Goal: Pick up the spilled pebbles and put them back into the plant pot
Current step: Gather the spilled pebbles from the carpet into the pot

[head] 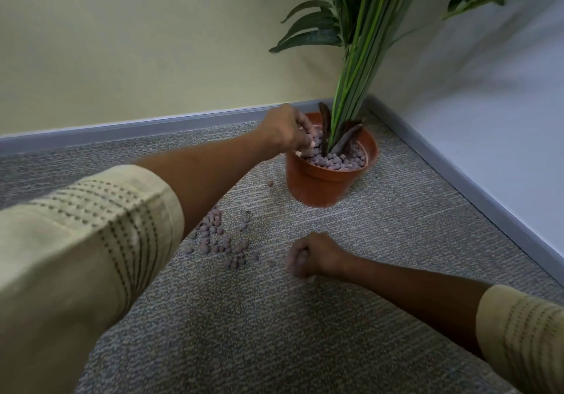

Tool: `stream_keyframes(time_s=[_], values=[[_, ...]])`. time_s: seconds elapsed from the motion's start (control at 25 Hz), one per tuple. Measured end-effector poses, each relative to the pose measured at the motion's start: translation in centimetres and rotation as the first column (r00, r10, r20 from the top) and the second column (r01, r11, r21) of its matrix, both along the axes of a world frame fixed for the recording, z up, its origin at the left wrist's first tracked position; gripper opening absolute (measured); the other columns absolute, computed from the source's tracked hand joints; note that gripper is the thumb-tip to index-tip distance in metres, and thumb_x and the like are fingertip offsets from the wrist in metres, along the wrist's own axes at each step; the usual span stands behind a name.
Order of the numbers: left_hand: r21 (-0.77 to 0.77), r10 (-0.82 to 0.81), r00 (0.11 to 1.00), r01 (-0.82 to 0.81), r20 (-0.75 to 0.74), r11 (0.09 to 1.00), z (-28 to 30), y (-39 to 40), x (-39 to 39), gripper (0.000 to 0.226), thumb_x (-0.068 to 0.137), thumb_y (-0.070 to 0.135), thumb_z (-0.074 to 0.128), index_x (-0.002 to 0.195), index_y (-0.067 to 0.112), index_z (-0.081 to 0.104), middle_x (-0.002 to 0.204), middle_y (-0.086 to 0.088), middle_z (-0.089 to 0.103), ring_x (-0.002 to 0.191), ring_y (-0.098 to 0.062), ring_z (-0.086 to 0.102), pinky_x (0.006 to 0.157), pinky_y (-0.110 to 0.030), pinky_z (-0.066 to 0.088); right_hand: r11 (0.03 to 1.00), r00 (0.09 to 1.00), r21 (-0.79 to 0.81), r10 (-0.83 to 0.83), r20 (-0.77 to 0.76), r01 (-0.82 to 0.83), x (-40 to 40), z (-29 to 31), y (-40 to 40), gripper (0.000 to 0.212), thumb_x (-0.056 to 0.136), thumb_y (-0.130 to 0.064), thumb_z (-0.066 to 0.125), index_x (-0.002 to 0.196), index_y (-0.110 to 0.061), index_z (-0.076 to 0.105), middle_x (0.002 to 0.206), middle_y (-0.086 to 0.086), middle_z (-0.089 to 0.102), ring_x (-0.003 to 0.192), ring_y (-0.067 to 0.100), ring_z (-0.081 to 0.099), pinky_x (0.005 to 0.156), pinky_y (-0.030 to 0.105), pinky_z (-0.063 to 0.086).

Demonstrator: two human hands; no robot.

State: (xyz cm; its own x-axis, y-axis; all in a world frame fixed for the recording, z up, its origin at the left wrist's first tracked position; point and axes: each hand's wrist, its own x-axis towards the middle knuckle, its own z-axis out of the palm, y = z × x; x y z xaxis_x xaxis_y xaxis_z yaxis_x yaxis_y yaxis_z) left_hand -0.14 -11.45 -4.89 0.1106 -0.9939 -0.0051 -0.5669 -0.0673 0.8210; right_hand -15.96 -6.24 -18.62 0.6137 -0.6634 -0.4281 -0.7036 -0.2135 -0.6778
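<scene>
The pebbles (218, 239) are seen scattered on the carpet (305, 332) just in front of the pot (323, 184) and a little to its left, one stray (269, 183) lying close to the pot's base, while a full bed of them is already heaped inside around the stems of the plant (354, 67). Over the pot's near-left rim the left hand (285, 128) is held, fingers bunched and pointed down into the pebbles; whether anything is pinched there or has just been let go cannot be told. In front of the pot, to the right of the spill, the right hand (311, 257) is curled into a loose fist low on the carpet, and something pale seems to be tucked in the fingers, though a pebble cannot be confirmed. A drop-off looks to be the step in hand, and it would be best done with the fingers kept low inside the rim, so nothing is bounced back out. The stems should be left unbumped, as the pot seems light. Plenty remains to be gathered. Behind the pot, the skirting (152, 125) runs along the wall (137, 42) into the corner.
</scene>
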Motion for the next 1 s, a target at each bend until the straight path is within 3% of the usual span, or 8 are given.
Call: stream_keyframes(time_s=[0.08, 0.24, 0.36, 0.48, 0.64, 0.72, 0.88, 1.0], values=[[-0.013, 0.018, 0.999, -0.017, 0.036, 1.000, -0.5, -0.6, -0.6, 0.027, 0.076, 0.004, 0.072, 0.103, 0.003, 0.069, 0.093, -0.011, 0.067, 0.085, -0.020, 0.064, 0.079, -0.028, 0.056, 0.996, 0.996, 0.051, -0.079, 0.046, 0.077, 0.3, 1.6, -0.6, 0.016, 0.073, 0.004, 0.069, 0.075, -0.011, 0.070, 0.068, 0.008, 0.067, 0.055, 0.017, 0.064, 0.059, 0.034, 0.058], [-0.049, -0.026, 0.994, 0.031, 0.105, 0.998, -1.5, -1.1, -1.3, 0.033, 0.083, 0.004, 0.064, 0.116, 0.008, 0.065, 0.111, -0.016, 0.066, 0.096, -0.023, 0.063, 0.077, -0.027, 0.052, 0.992, 0.971, 0.034, -0.127, 0.201, 0.123, 0.6, 6.5, -4.1, 0.012, 0.079, 0.000, 0.068, 0.084, -0.011, 0.069, 0.076, 0.007, 0.067, 0.056, 0.014, 0.063, 0.060, 0.030, 0.057], [-0.137, 0.076, 0.982, -0.053, 0.173, 0.989, -2.4, -0.4, -0.3, 0.025, 0.084, 0.004, 0.060, 0.107, 0.008, 0.068, 0.106, -0.016, 0.070, 0.091, -0.021, 0.064, 0.077, -0.026, 0.055, 0.970, 0.916, -0.073, -0.194, 0.352, 0.233, 0.2, 10.2, -7.3, 0.014, 0.078, -0.001, 0.070, 0.085, -0.013, 0.068, 0.076, 0.007, 0.067, 0.052, 0.009, 0.064, 0.057, 0.027, 0.057], [-0.077, 0.096, 0.973, -0.082, 0.211, 0.994, -3.9, 1.8, 2.0, 0.022, 0.085, 0.004, 0.060, 0.106, 0.007, 0.067, 0.099, -0.011, 0.068, 0.086, -0.024, 0.065, 0.072, -0.031, 0.055, 0.902, 0.864, -0.195, -0.279, 0.418, 0.386, -0.2, 12.1, -10.3, 0.012, 0.077, -0.006, 0.072, 0.082, -0.017, 0.069, 0.073, 0.005, 0.066, 0.056, 0.015, 0.066, 0.060, 0.028, 0.057], [0.089, 0.003, 0.933, -0.038, 0.360, 0.995, -7.3, 6.4, 6.0, 0.025, 0.085, 0.008, 0.062, 0.109, 0.008, 0.065, 0.106, -0.013, 0.069, 0.084, -0.019, 0.064, 0.071, -0.024, 0.047, 0.806, 0.937, -0.480, -0.287, 0.198, 0.348, -0.1, 11.1, -11.9, 0.011, 0.078, -0.013, 0.072, 0.088, -0.016, 0.072, 0.091, 0.002, 0.071, 0.087, 0.014, 0.065, 0.088, 0.032, 0.053], [0.185, -0.053, 0.890, -0.035, 0.453, 0.982, -9.3, 8.5, 7.7, 0.026, 0.084, 0.013, 0.064, 0.109, 0.010, 0.065, 0.107, -0.013, 0.069, 0.083, -0.017, 0.060, 0.073, -0.024, 0.045, 0.777, 0.954, -0.560, -0.283, 0.100, 0.289, 0.6, 10.5, -11.2, 0.010, 0.080, -0.014, 0.070, 0.089, -0.016, 0.072, 0.095, 0.002, 0.070, 0.087, 0.011, 0.061, 0.084, 0.023, 0.047], [0.408, -0.216, 0.775, -0.058, 0.594, 0.911, -12.9, 11.0, 10.0, 0.043, 0.075, 0.031, 0.070, 0.115, 0.017, 0.058, 0.115, -0.010, 0.061, 0.113, -0.024, 0.048, 0.095, -0.030, 0.042, 0.666, 0.962, -0.695, -0.193, 0.192, 0.272, 2.6, 9.4, -7.9, 0.015, 0.083, -0.016, 0.065, 0.097, -0.020, 0.066, 0.101, -0.002, 0.047, 0.093, 0.012, 0.049, 0.084, 0.024, 0.040], [0.502, -0.240, 0.783, -0.104, 0.574, 0.859, -14.3, 12.0, 10.2, 0.066, 0.072, 0.036, 0.073, 0.129, 0.015, 0.044, 0.126, -0.016, 0.049, 0.121, -0.030, 0.044, 0.098, -0.032, 0.043, 0.811, 0.991, -0.574, -0.062, 0.115, 0.117, 3.7, 6.2, -4.2, 0.022, 0.081, -0.015, 0.068, 0.099, -0.026, 0.061, 0.106, -0.006, 0.045, 0.094, 0.011, 0.048, 0.084, 0.022, 0.044]])
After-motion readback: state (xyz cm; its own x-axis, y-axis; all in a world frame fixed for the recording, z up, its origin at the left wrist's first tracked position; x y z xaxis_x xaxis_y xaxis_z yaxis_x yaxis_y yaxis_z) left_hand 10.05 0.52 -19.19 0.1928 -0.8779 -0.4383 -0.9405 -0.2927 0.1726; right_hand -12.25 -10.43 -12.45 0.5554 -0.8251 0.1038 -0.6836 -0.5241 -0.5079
